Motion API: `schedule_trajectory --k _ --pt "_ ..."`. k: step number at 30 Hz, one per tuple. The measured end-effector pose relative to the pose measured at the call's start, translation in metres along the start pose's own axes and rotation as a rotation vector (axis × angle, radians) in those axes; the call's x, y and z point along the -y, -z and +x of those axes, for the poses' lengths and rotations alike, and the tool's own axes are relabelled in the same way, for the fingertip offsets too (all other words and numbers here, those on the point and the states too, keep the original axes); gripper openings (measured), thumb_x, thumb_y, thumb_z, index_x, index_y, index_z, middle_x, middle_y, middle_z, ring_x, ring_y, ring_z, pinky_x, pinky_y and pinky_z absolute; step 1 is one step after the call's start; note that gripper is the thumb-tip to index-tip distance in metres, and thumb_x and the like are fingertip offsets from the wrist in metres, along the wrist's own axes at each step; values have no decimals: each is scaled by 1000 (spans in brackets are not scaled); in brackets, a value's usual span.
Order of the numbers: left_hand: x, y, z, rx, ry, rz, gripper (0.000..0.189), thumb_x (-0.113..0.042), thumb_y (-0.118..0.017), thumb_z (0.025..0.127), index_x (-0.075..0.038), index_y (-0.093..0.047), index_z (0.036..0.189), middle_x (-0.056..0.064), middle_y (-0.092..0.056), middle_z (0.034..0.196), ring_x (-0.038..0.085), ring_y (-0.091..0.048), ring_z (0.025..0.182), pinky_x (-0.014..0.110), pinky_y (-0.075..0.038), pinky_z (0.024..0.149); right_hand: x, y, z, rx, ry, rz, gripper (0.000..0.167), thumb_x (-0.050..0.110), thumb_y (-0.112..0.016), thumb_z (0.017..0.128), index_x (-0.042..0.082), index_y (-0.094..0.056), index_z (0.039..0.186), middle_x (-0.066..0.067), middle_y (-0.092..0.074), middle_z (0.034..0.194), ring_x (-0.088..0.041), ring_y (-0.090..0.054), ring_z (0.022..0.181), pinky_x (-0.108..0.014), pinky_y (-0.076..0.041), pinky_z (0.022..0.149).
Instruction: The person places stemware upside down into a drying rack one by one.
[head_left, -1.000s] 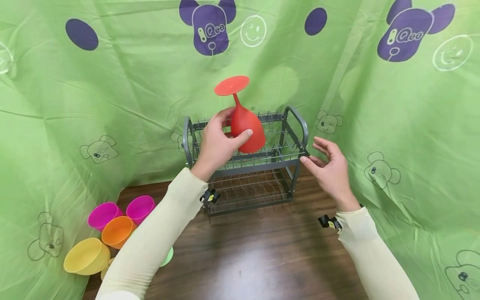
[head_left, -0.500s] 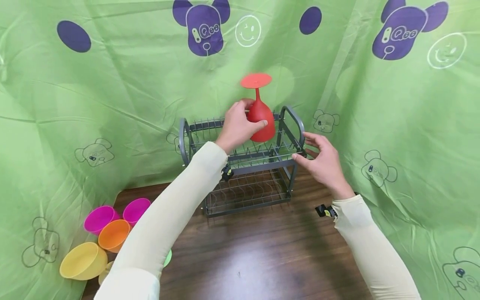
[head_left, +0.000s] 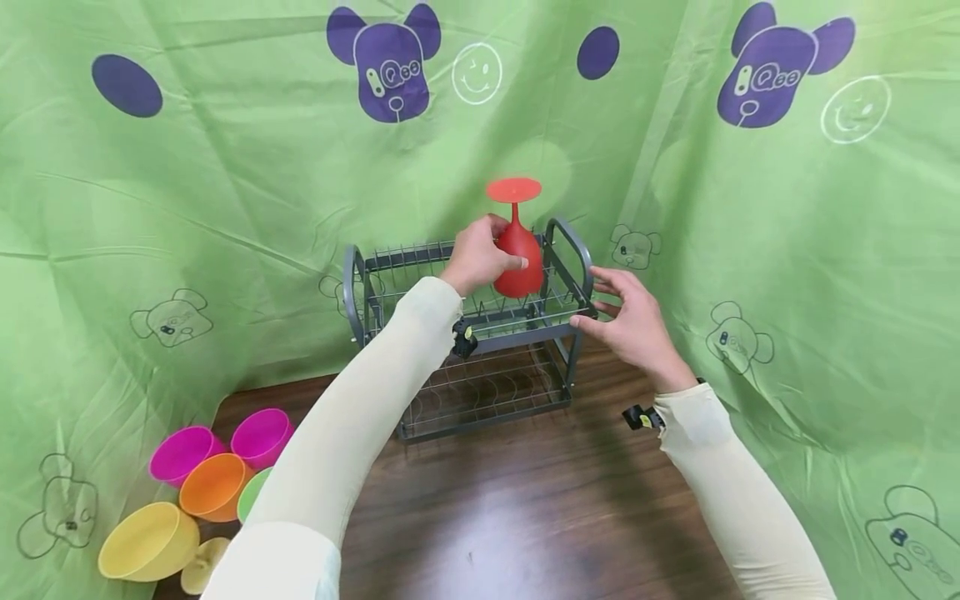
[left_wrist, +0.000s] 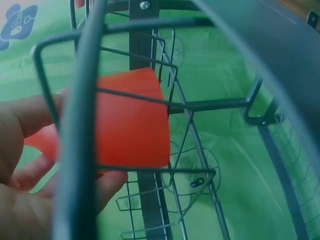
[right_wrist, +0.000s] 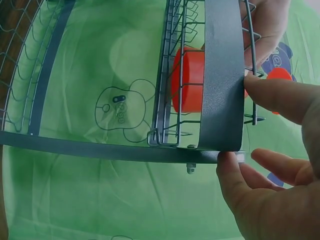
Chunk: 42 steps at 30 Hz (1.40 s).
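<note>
A red plastic wine glass [head_left: 519, 265] is upside down, its round foot uppermost. My left hand [head_left: 476, 254] grips its bowl between thumb and fingers. In the left wrist view the red bowl [left_wrist: 132, 120] lies behind the wires of the upper tier; the right wrist view shows its rim inside that tier. The two-tier grey dish rack [head_left: 513, 337] stands against the green cloth. My right hand [head_left: 630, 321] holds the rack's right end, thumb at the front corner and fingers by the side handle. In the right wrist view that thumb and a finger touch the dark end bar [right_wrist: 222, 75].
At the left of the brown table [head_left: 480, 517] are magenta cups [head_left: 262, 437], an orange cup [head_left: 216, 487], a yellow cup [head_left: 150, 542] and a green one partly behind the left sleeve. Green cloth [head_left: 225, 217] encloses the back and sides.
My left hand has carried the wine glass rightward, turned it more upright and lowered it into the rack's upper tier. The right hand has come onto the rack's right end.
</note>
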<state>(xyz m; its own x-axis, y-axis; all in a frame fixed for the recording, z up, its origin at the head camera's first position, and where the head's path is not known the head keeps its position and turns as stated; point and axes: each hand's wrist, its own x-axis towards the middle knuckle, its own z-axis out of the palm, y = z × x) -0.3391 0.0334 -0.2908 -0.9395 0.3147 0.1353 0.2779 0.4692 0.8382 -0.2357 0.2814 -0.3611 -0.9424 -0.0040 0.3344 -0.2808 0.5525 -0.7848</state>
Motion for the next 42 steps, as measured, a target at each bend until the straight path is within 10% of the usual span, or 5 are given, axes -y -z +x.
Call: schedule_trajectory --k 34,42 --pt "-6 -8 -4 57 76 -92 74 -17 -82 93 -15 -43 156 12 -53 155 31 -59 133 45 -61 102 -5 2 3 30 -49 24 89 18 -92 84 10 -47 159 -11 -49 154 -37 -61 134 -41 -55 110" --pt "-16 1 -25 55 70 -174 75 -20 -82 93 -18 -43 157 9 -46 161 28 -54 139 46 -61 102 -1 3 0 35 -44 27 86 15 -90 86 6 -46 159 -15 -48 155 -38 -60 136 -40 -54 111"
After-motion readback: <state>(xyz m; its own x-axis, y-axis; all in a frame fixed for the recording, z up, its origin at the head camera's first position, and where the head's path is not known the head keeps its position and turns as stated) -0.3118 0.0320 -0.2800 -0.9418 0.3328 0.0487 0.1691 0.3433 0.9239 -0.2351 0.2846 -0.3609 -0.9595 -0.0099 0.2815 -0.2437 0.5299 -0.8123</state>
